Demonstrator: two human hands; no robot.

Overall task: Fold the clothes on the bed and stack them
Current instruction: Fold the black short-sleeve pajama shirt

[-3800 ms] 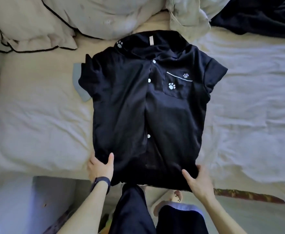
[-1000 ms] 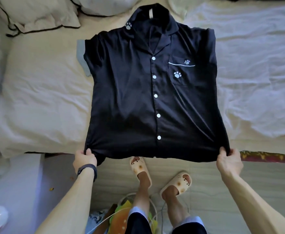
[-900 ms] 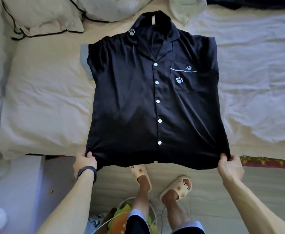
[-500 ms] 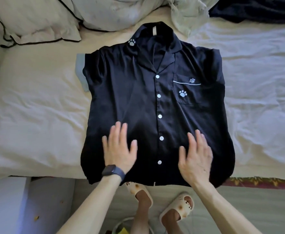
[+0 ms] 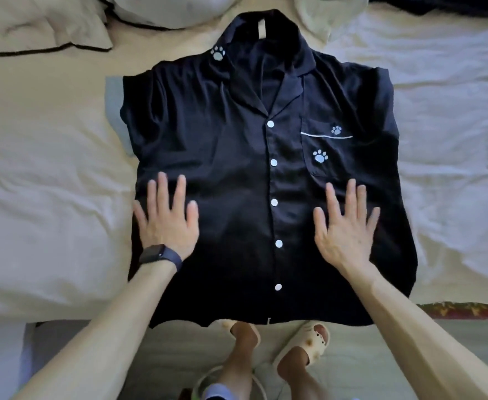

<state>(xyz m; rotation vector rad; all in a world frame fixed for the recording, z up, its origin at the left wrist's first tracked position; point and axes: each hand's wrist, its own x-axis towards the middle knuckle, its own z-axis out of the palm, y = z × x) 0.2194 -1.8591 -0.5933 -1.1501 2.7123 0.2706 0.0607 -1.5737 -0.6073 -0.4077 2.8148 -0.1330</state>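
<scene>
At 10 o'clock a cream pillow (image 5: pixel 43 27) with dark piping lies on the bed (image 5: pixel 35 174). The left hand (image 5: pixel 166 223), a dark watch (image 5: pixel 159 255) on its wrist, lies flat on the black shirt (image 5: pixel 237 174) close to the shirt's 8 o'clock edge. Its grip is fully open, fingers straight and spread, holding nothing.

The shirt lies face up in the middle of the bed, with its collar toward 12 o'clock and its hem at 6 o'clock along the bed's near edge. A row of white buttons (image 5: pixel 274 202) runs down its centre. Below the hem, at 6 o'clock, are the person's feet in pale slippers (image 5: pixel 309 346).

At 2 o'clock from the buttons sits the paw-print pocket (image 5: pixel 326 157). Just below it the right hand (image 5: pixel 345 229) rests flat on the shirt, its grip equally wide open and empty. A dark garment (image 5: pixel 439 5) lies at 1 o'clock.
</scene>
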